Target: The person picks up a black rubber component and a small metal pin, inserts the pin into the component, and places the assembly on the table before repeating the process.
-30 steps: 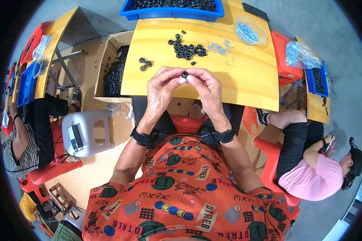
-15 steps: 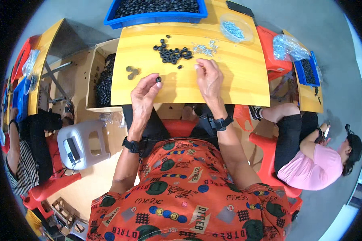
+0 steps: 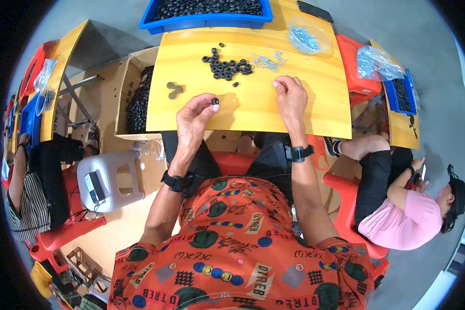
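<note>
Between the thumb and fingertips of my left hand is a small black ring-shaped piece, held just above the near part of the yellow table. My right hand hovers further right with thumb and forefinger pinched together; whatever may be between them is too small to make out. Ahead of both hands lies a loose cluster of black ring-shaped pieces, one stray piece nearer to me. Beside the cluster are scattered small silvery pieces. Several duller dark pieces sit together at the left.
A blue tray full of black pieces stands at the far edge. A clear tub of silvery pieces and a phone are at the far right. Left of the table is a cardboard box. Another person sits at the right.
My right hand has shifted right, away from the left hand. My left hand has moved slightly right, still holding the black piece. The whole view has shifted slightly.
</note>
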`<control>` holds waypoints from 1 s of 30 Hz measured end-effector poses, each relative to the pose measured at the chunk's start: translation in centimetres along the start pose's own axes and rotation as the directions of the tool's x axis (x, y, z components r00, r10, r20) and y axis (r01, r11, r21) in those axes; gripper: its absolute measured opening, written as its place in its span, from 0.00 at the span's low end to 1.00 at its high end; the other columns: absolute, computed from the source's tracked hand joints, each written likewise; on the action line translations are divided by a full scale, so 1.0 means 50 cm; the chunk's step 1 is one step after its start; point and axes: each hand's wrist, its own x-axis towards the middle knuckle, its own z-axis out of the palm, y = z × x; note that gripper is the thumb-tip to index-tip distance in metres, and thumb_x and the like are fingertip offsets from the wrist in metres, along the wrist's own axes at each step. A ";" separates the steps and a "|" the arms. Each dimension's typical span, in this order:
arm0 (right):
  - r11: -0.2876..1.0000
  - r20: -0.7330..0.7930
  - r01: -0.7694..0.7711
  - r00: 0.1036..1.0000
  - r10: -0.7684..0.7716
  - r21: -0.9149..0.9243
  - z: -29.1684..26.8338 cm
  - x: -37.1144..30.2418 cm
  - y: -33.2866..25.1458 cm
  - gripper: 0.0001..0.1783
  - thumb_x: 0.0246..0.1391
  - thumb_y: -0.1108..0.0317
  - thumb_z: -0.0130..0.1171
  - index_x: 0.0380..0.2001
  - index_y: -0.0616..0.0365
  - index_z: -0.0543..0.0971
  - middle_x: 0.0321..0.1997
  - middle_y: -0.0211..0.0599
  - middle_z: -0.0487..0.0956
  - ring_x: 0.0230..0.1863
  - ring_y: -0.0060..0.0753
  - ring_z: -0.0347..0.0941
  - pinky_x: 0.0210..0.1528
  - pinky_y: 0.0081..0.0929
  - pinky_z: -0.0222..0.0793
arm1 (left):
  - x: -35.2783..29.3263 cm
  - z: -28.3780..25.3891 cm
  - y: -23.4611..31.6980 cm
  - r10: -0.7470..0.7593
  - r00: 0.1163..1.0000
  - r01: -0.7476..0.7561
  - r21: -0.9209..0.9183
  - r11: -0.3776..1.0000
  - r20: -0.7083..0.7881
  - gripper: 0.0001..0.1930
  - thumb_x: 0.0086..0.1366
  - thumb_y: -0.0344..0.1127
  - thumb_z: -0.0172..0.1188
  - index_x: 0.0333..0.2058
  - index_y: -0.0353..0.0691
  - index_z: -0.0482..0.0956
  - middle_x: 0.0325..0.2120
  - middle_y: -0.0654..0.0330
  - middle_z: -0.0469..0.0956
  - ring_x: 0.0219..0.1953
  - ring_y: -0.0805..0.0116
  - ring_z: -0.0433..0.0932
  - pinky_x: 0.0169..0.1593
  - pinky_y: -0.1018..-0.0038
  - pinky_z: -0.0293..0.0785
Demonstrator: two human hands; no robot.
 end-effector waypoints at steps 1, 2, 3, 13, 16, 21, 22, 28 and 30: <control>0.981 0.045 -0.045 0.998 0.037 0.188 -0.002 -0.008 -0.008 0.06 0.49 0.72 0.62 0.32 0.57 0.81 0.30 0.40 0.79 0.31 0.38 0.77 0.36 0.30 0.71 | -0.003 0.002 0.003 -0.001 1.000 0.001 0.003 1.000 -0.009 0.13 0.57 0.25 0.66 0.42 0.36 0.81 0.34 0.66 0.80 0.37 0.78 0.76 0.45 0.81 0.71; 0.926 0.097 -0.097 0.993 0.066 0.365 -0.005 -0.017 -0.017 0.06 0.49 0.72 0.63 0.33 0.58 0.81 0.30 0.38 0.80 0.31 0.34 0.77 0.37 0.27 0.71 | -0.005 0.004 0.009 -0.014 1.000 0.014 -0.007 1.000 0.008 0.13 0.57 0.24 0.66 0.42 0.36 0.81 0.34 0.66 0.80 0.37 0.78 0.76 0.45 0.80 0.72; 0.926 0.102 -0.100 0.993 0.066 0.365 -0.013 -0.030 -0.040 0.06 0.49 0.72 0.63 0.33 0.58 0.81 0.30 0.38 0.80 0.31 0.34 0.77 0.37 0.27 0.71 | -0.008 0.008 0.013 -0.029 0.999 0.030 -0.019 0.999 0.030 0.13 0.57 0.23 0.66 0.42 0.36 0.81 0.34 0.66 0.80 0.37 0.78 0.76 0.46 0.80 0.72; 0.600 0.405 -0.287 0.912 -0.068 0.746 -0.037 -0.091 -0.191 0.06 0.52 0.73 0.64 0.33 0.64 0.81 0.30 0.32 0.82 0.32 0.18 0.76 0.38 0.18 0.73 | -0.022 0.012 0.037 0.103 0.989 -0.102 -0.013 0.995 0.103 0.13 0.56 0.19 0.64 0.42 0.33 0.81 0.36 0.63 0.78 0.38 0.76 0.76 0.44 0.81 0.73; 0.615 0.407 -0.285 0.911 -0.064 0.735 -0.037 -0.093 -0.196 0.06 0.52 0.73 0.64 0.32 0.65 0.81 0.29 0.34 0.82 0.31 0.19 0.77 0.37 0.19 0.73 | -0.026 0.013 0.038 0.121 0.986 -0.127 0.050 0.991 0.114 0.13 0.56 0.19 0.64 0.41 0.33 0.82 0.36 0.63 0.78 0.38 0.76 0.76 0.44 0.80 0.74; 0.659 0.423 -0.253 0.899 -0.110 0.708 -0.039 -0.104 -0.198 0.06 0.52 0.73 0.64 0.31 0.66 0.79 0.28 0.35 0.81 0.31 0.21 0.77 0.36 0.20 0.73 | -0.033 0.006 0.022 0.095 0.985 -0.104 0.060 0.993 0.142 0.12 0.57 0.20 0.64 0.41 0.34 0.82 0.36 0.62 0.78 0.38 0.75 0.76 0.45 0.80 0.74; 0.661 0.423 -0.252 0.900 -0.109 0.707 -0.037 -0.105 -0.196 0.06 0.52 0.73 0.64 0.31 0.66 0.79 0.28 0.35 0.81 0.31 0.21 0.77 0.36 0.20 0.73 | -0.035 0.006 0.019 0.081 0.986 -0.088 0.039 0.995 0.148 0.12 0.57 0.21 0.63 0.41 0.34 0.82 0.36 0.62 0.78 0.39 0.75 0.77 0.45 0.80 0.74; 0.689 0.490 -0.320 0.870 -0.059 0.650 -0.015 -0.111 -0.160 0.11 0.53 0.67 0.65 0.32 0.64 0.77 0.27 0.34 0.80 0.29 0.19 0.74 0.34 0.20 0.71 | -0.042 -0.003 0.014 -0.017 0.972 0.028 -0.043 0.999 0.233 0.13 0.57 0.21 0.64 0.42 0.36 0.81 0.38 0.63 0.80 0.40 0.74 0.78 0.48 0.76 0.75; 0.668 0.550 -0.352 0.829 -0.103 0.655 -0.009 -0.105 -0.156 0.10 0.54 0.66 0.64 0.31 0.63 0.78 0.26 0.33 0.80 0.28 0.18 0.74 0.33 0.21 0.71 | -0.036 -0.012 0.014 -0.051 0.968 0.067 -0.057 0.996 0.245 0.13 0.57 0.22 0.64 0.43 0.36 0.81 0.37 0.63 0.81 0.40 0.74 0.78 0.48 0.77 0.75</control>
